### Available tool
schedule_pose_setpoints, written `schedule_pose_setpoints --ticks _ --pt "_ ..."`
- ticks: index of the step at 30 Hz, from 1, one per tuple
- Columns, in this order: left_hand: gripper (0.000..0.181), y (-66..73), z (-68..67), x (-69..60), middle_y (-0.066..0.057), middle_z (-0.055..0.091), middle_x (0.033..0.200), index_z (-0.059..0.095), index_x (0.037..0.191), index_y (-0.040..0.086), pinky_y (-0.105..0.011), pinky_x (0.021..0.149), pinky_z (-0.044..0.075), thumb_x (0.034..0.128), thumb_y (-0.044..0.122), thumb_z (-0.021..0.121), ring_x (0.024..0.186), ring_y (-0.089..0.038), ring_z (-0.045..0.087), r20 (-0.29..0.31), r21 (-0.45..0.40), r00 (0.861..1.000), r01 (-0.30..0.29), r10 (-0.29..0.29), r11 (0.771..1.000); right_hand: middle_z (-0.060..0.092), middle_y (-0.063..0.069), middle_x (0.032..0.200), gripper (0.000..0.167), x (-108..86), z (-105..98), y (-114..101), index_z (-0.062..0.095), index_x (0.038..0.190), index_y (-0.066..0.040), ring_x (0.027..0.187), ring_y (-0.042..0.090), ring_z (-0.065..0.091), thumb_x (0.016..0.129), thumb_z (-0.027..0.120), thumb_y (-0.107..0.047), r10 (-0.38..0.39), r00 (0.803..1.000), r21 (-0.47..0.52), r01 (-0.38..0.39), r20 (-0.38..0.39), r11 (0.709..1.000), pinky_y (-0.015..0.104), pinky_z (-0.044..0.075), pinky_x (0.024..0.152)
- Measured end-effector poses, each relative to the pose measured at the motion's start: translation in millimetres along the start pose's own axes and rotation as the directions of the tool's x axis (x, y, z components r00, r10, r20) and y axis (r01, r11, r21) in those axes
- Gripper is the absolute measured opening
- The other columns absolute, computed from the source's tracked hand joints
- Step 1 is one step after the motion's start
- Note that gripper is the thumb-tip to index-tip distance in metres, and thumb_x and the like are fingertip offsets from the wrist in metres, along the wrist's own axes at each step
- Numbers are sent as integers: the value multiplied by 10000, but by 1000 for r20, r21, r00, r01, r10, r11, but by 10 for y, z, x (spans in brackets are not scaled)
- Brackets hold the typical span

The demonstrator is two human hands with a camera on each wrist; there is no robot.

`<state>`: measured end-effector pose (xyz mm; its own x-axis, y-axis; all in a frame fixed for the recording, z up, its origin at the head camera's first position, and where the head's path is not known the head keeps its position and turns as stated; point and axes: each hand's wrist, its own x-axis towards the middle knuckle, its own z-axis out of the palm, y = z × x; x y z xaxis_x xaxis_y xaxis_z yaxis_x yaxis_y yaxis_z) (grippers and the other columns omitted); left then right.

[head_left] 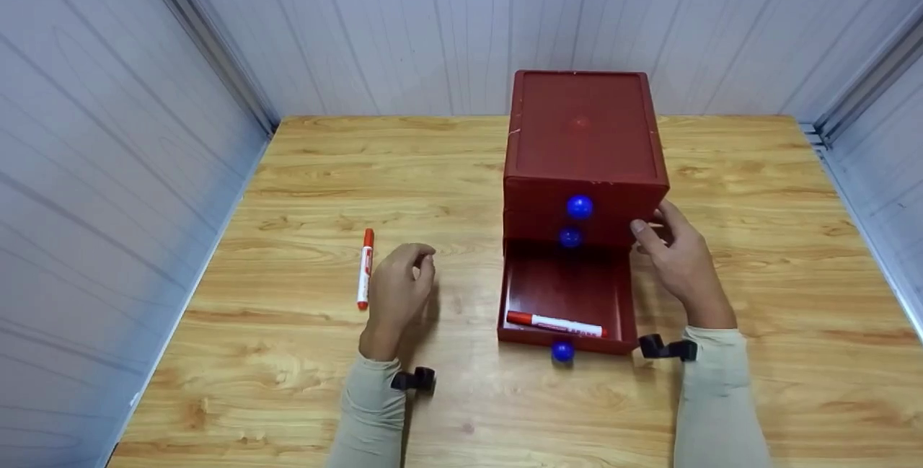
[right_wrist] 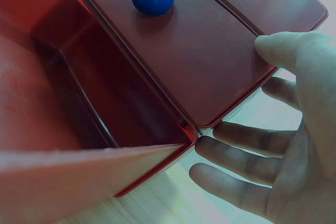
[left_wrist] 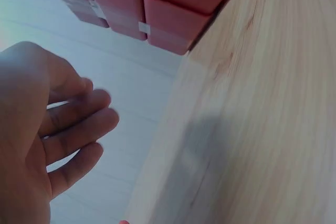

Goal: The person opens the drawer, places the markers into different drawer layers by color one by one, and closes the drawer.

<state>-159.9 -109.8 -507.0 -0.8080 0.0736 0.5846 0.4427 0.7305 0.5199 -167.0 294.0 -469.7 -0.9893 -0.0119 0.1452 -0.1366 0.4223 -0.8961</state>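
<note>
A dark red drawer cabinet with blue ball knobs stands on the table, its bottom drawer pulled out. Inside that drawer, near its front, lies a red-capped white marker. My right hand holds the cabinet's right front corner. In the right wrist view its thumb touches a closed drawer front, and the other fingers lie along the side. Left of the cabinet, my left hand hovers over the table with fingers loosely bent and nothing in them. A second red and white marker lies just left of it.
The wooden table runs up to pale panelled walls at the back and sides. The open drawer's blue knob sticks out toward me, between my forearms. Both wrists carry a black camera mount.
</note>
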Motion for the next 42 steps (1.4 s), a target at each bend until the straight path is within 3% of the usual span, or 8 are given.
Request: schedule_pose_setpoints --ticks 12,27,32,38,42 --pt "84 -186 -137 -6 -112 691 860 740 907 6 -472 752 502 874 11 662 840 -322 626 -60 33 991 119 -117 992 590 147 1284 517 -13 -3 -22 455 1486 -139 943 175 635 1021 576 -329 -27 1000 54 28 -16 998 243 548 776" --pt "125 -275 -154 -43 -152 723 952 739 858 -9 -505 732 503 797 -54 640 823 -387 634 -110 110 984 153 -141 982 571 177 1342 555 -7 -14 6 426 1510 -133 999 220 609 1020 568 -353 4 1000 30 -4 -11 1000 253 552 783" --pt "126 -276 -148 -58 -170 718 939 750 861 -18 -503 717 497 806 -9 637 828 -402 628 -61 137 984 175 -168 975 568 187 1345 551 -22 -17 2 423 1513 -129 1010 230 600 1024 563 -342 -4 1000 35 4 -11 999 221 542 770" --pt "158 -255 -156 -97 -161 694 917 756 908 -2 -499 694 488 832 42 625 831 -385 613 25 183 973 220 -228 958 566 187 1338 560 -12 -8 -18 423 1511 -148 1013 226 604 1018 566 -372 3 1000 33 -3 -4 999 208 539 762" --pt "153 -260 -161 -103 -155 688 897 756 911 0 -496 696 493 834 42 631 821 -375 620 22 208 975 213 -222 955 561 187 1345 570 -11 -2 -38 420 1513 -153 1014 232 602 1014 567 -387 11 1000 31 -11 3 999 235 549 776"
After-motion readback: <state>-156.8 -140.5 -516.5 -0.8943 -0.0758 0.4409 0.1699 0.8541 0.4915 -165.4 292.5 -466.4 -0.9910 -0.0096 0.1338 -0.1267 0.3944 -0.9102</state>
